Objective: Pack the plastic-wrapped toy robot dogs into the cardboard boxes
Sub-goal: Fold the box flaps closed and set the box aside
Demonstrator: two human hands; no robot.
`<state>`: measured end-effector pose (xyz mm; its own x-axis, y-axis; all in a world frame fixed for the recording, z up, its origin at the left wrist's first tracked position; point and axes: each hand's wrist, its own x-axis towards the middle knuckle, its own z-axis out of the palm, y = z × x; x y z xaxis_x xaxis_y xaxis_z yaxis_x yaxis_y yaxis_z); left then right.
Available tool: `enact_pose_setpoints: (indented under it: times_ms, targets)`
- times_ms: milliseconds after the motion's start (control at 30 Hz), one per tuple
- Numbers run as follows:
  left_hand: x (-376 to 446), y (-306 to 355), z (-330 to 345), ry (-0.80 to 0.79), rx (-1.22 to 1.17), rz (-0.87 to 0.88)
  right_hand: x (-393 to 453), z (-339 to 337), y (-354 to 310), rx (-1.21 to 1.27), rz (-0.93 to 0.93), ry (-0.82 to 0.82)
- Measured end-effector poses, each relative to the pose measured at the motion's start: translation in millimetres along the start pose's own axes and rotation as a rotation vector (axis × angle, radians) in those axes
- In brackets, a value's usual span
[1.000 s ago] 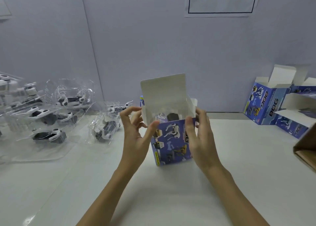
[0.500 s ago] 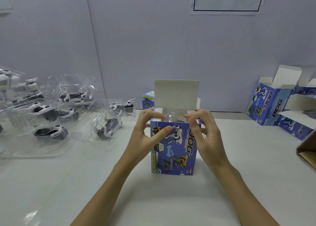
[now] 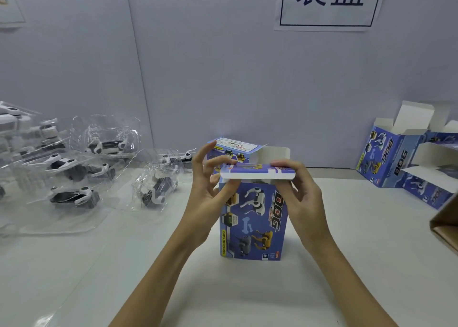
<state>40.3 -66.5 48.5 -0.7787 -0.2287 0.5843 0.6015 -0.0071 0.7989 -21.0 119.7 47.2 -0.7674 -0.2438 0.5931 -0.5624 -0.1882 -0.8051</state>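
Blue box (image 3: 252, 217) stands upright on the white table (image 3: 347, 227), both hands' fingers (image 3: 282, 164) pinching its lid's edge.

two hands: the left hand (image 3: 208, 197) and the right hand (image 3: 301, 197). two blue dog boxes stand mid-table, the near box (image 3: 252, 222) and a closed one (image 3: 233, 150) just behind. about three open boxes (image 3: 386, 158) far right. at least six bagged toy robot dogs (image 3: 71, 197) on the left; the exact count is unclear. one wall sign (image 3: 327, 2). one brown carton (image 3: 446, 227).
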Motion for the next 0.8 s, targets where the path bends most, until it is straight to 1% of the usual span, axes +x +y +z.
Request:
enact_pose_setpoints:
  times_ms: [100, 167, 300, 367, 600, 667, 700, 733, 767, 800]
  targets:
    - [-2, -4, -8, -0.087, 0.214, 0.033, -4, -11, 3, -0.095, -0.006, -0.111]
    - [-5, -9, -10, -0.142, 0.314, 0.045, -7, -12, 3, -0.137, -0.009, -0.138]
    - [-7, -8, -2, -0.07, 0.215, -0.018, -8, -1, 5, -0.106, 0.015, -0.06]
    - [-6, -10, 2, -0.041, 0.201, -0.022, -7, 1, 6, -0.104, 0.039, -0.048]
    - [-9, -16, 1, -0.051, 0.201, 0.043, -8, -1, 4, -0.143, -0.021, -0.021]
    - [-11, -18, 7, 0.047, 0.203, 0.097, -9, 3, 3, -0.12, -0.047, 0.05]
    - [-13, -19, 10, 0.129, 0.273, 0.136, -9, 6, 3, -0.09, -0.049, 0.118]
    - [-15, -20, 11, 0.196, 0.396, 0.19, -9, 8, 4, -0.036, -0.03, 0.199]
    - [-17, -22, 10, 0.216, 0.564, 0.263, -10, 10, 5, 0.048, 0.015, 0.264]
    - [-18, -23, 7, 0.196, 0.762, 0.35, -10, 11, 7, 0.128, 0.067, 0.294]
